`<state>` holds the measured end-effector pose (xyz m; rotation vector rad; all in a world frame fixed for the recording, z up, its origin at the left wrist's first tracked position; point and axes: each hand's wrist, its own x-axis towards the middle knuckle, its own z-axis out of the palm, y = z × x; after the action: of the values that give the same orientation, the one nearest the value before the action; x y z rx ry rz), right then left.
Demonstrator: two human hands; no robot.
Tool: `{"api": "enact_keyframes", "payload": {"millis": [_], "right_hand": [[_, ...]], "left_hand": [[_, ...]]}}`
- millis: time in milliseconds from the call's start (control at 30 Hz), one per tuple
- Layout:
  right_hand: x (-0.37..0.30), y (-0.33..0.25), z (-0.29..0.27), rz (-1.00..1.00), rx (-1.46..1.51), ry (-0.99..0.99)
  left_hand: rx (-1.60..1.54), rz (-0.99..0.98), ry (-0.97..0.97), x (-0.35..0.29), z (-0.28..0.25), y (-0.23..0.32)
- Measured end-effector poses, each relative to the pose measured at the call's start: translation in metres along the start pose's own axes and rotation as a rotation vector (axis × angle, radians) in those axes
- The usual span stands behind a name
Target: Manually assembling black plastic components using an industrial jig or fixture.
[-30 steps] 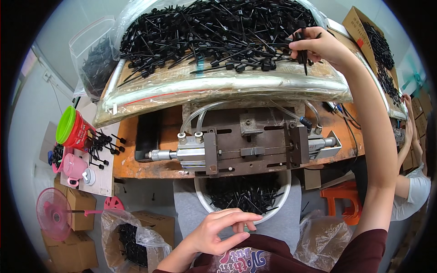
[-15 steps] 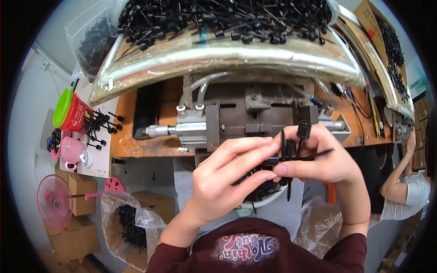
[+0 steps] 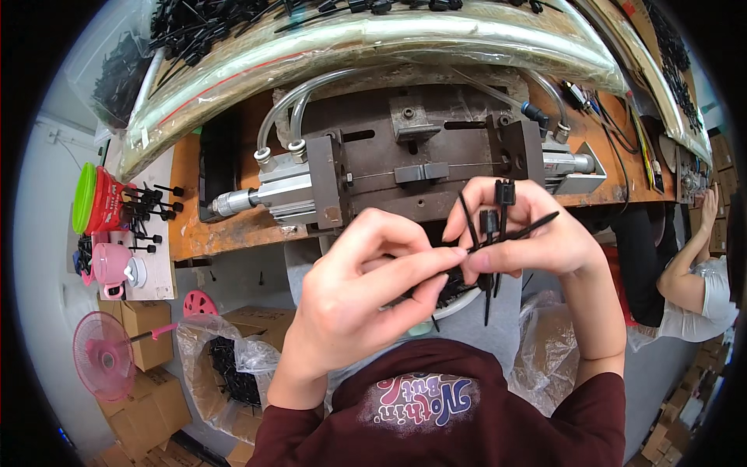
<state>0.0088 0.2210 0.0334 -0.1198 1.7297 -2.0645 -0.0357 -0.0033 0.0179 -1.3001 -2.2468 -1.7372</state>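
Note:
In my right hand (image 3: 537,241) are several black plastic pieces (image 3: 504,192), each with a thin stem and a thicker ribbed head, fanned out between thumb and fingers. My left hand (image 3: 366,288) has its thumb and index finger brought together against this bunch, beside my right thumb. What lies at its fingertips is mostly hidden, though a dark stem seems to reach them. Both hands are in front of a metal bench fixture (image 3: 405,167) with a small block at its middle. Below them, partly covered by my hands, a pale bowl (image 3: 459,305) contains more black pieces.
A wooden bench (image 3: 187,233) carries the fixture, with clear air hoses (image 3: 276,117) behind. Above is a plastic-wrapped tray (image 3: 366,43) heaped with black pieces. At left are a red bucket (image 3: 105,204), a pink cup (image 3: 109,261) and a pink fan (image 3: 103,354). Another person (image 3: 696,288) is at far right.
The view has shifted, showing less of the heaped tray. My left fingers have closed in on the bunch, and the dark piece that showed between them is now hidden.

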Motion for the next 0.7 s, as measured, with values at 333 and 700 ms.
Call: {"api": "enact_keyframes", "payload": {"millis": [333, 700], "right_hand": [[-0.015, -0.005, -0.001, -0.073, 0.058, 0.158], [-0.034, 0.014, 0.012, -0.283, 0.136, 0.474]], "left_hand": [[-0.129, -0.071, -0.148, -0.004, -0.033, 0.010], [0.540, 0.090, -0.031, -0.007, 0.029, -0.027]]}}
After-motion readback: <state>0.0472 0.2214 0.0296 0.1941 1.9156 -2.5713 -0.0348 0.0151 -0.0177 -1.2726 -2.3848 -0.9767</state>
